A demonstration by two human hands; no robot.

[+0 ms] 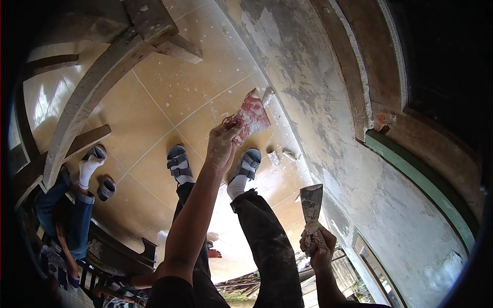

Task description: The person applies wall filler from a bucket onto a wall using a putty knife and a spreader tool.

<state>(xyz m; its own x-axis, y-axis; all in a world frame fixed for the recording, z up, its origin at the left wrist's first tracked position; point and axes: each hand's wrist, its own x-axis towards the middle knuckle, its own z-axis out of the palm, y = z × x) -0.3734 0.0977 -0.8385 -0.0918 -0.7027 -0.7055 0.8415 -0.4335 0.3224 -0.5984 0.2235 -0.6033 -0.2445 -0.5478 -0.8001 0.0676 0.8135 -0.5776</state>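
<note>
My left hand (224, 141) stretches out ahead over the tiled floor. Its fingers are closed on the narrower end of a flat red piece (251, 119), flared at the far side and smeared with white; I cannot tell whether it is a plastic spreader. At lower right, my right hand (319, 245) grips a putty knife (311, 201) by its caked handle, the wide blade pointing up and away. The putty knife is close to the patchy grey and white wall (339, 154) on the right. Neither tool clearly touches the wall.
A wooden trestle (97, 77) stands at left. Small chunks of debris (282, 155) lie at the wall's foot on the tan tiles (154, 118). A seated person in jeans (79, 220) is at lower left, beside a loose sandal (106, 189). Green trim (411, 174) edges the wall.
</note>
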